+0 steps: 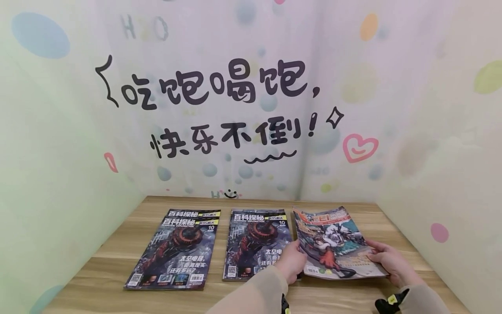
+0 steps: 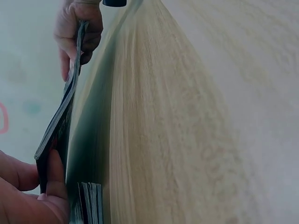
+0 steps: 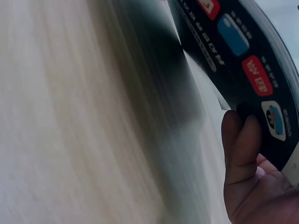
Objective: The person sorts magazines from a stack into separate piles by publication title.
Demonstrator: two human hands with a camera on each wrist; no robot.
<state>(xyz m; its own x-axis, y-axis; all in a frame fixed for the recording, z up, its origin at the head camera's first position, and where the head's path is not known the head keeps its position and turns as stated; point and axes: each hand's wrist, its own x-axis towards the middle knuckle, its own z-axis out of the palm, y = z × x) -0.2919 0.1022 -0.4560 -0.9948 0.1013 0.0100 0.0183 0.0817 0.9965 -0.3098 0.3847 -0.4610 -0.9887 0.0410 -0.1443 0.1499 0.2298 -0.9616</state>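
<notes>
Head view: at four o'clock, left hand [image 1: 291, 262] and right hand [image 1: 392, 264] grip opposite edges of a colourful magazine [image 1: 333, 244]; middle magazines [image 1: 251, 244] at six lie partly behind the left hand; overlapping magazines [image 1: 172, 257] occupy the wooden table [image 1: 113, 261] at seven; left wrist: it tilts at nine, stacked edges [image 2: 91, 205] at seven; right wrist: dark cover [image 3: 224, 51] at two.

Left hand [image 1: 291, 263] and right hand [image 1: 391, 263] — apart, level, both pinching.

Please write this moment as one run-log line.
left hand: grips magazine, left edge; right hand: grips its right edge; magazine: raised; other magazines: on table
</notes>
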